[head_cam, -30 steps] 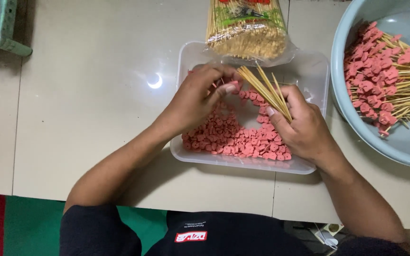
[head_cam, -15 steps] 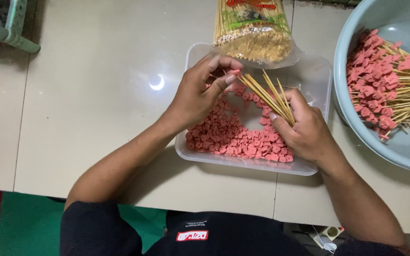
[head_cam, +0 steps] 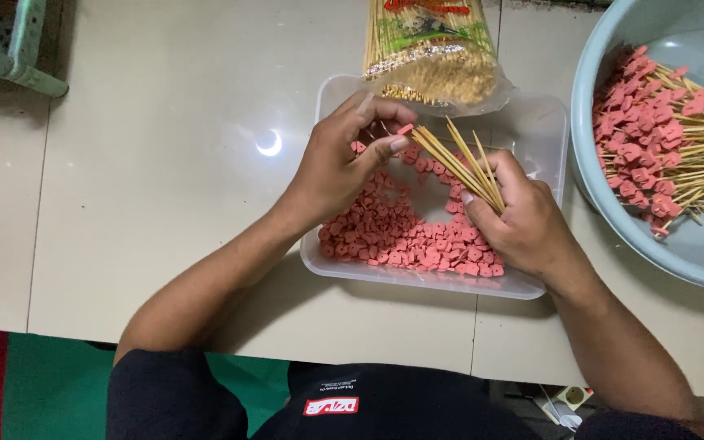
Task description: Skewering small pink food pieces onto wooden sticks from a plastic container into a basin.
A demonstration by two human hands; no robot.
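Since the earlier frame, the left hand (head_cam: 340, 167) has lifted from the pink slices to pinch one small pink heart-shaped sausage slice (head_cam: 405, 129) at the tips of the thin bamboo skewers (head_cam: 458, 165), which the right hand (head_cam: 523, 220) grips in a closed bunch. Both work over the clear rectangular plastic tray (head_cam: 543, 122) of slices, near the desk's (head_cam: 165, 163) front edge. A bagged skewer bundle (head_cam: 429, 49) lies behind the tray, and a pale blue round basin (head_cam: 613, 220) of loaded skewers sits at the right edge.
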